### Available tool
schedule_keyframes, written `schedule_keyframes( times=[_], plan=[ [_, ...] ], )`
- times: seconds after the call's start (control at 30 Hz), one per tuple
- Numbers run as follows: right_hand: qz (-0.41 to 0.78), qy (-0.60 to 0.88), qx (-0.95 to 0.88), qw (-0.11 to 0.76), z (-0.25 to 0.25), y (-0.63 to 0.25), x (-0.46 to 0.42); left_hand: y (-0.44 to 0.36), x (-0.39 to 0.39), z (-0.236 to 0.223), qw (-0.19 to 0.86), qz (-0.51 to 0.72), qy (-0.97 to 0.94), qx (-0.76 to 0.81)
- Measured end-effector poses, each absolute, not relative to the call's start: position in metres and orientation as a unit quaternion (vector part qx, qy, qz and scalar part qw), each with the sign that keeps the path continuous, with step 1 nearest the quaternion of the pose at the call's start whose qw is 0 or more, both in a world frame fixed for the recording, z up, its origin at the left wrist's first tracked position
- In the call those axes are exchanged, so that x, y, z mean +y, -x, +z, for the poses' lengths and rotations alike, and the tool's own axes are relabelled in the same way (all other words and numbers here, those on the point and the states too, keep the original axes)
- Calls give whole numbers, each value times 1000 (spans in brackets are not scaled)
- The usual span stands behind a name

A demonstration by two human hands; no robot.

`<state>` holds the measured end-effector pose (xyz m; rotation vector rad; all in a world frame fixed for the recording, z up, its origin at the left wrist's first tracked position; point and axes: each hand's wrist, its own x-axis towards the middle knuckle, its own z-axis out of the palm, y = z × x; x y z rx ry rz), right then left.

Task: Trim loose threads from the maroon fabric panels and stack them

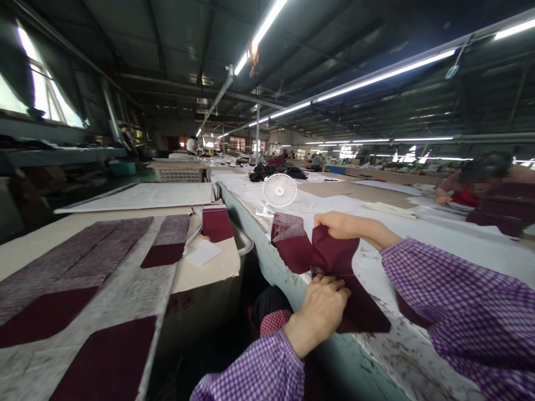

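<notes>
A maroon fabric piece (336,250) lies partly on the white-covered table at the edge in front of me, its upper part lifted. My right hand (336,224) pinches its top left corner between thumb and fingers. Lower down, my left hand (320,309) has its fingers bent and closed on the same cloth; its fingertips are partly hidden. More maroon cloth (361,306) extends from under the left hand toward the right. Left of the lifted part, another maroon piece (295,250) with a greyish, mottled top end lies at the table edge.
A small white fan (279,191) stands beyond the cloth, with dark fabric (278,171) behind it. At left, a lower surface bears maroon pieces (106,356), a maroon stack (217,223) and a white card (204,253). A gap separates the surfaces. A co-worker (493,184) is at right.
</notes>
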<state>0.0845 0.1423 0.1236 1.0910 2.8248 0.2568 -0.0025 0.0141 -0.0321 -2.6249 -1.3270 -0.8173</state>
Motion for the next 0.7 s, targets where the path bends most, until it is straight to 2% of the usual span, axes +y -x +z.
schedule_keyframes(
  times=[0.27, 0.4, 0.57, 0.7],
  plan=[
    [99, -398, 912, 12, 96, -79, 108, 2, 9, -28, 34, -275, 853, -442],
    [126, -404, 905, 38, 106, -90, 105, 3, 10, -30, 31, -271, 856, -439],
    [146, -358, 919, 77, 120, -112, 99, 4, 15, -36, 33, -279, 859, -428],
    [196, -296, 934, 40, 90, -116, 89, 4, 14, -33, 28, -287, 856, -429]
  ],
)
